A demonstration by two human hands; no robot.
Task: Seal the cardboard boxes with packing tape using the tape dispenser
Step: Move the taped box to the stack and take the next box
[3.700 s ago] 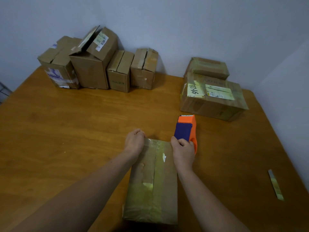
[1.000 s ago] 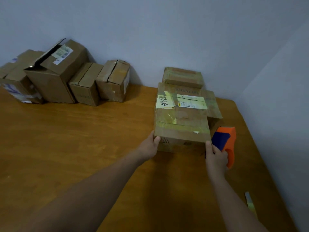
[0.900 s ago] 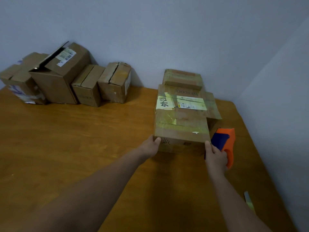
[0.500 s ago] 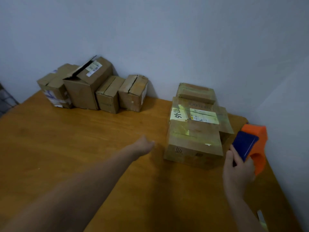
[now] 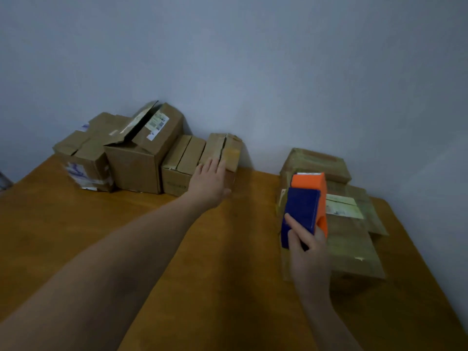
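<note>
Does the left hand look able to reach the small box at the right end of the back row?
Probably yes: the left hand is open, its fingers at the front of the small box, and nothing lies between them.

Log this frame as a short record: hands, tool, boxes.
left hand: open, fingers straight, stretched out to the small box at the back row's right end; contact unclear
right hand: grips the tape dispenser, held up in front of the taped boxes
taped boxes: grouped at the table's right side
back row: four boxes by the wall; the large box has a raised flap
</note>
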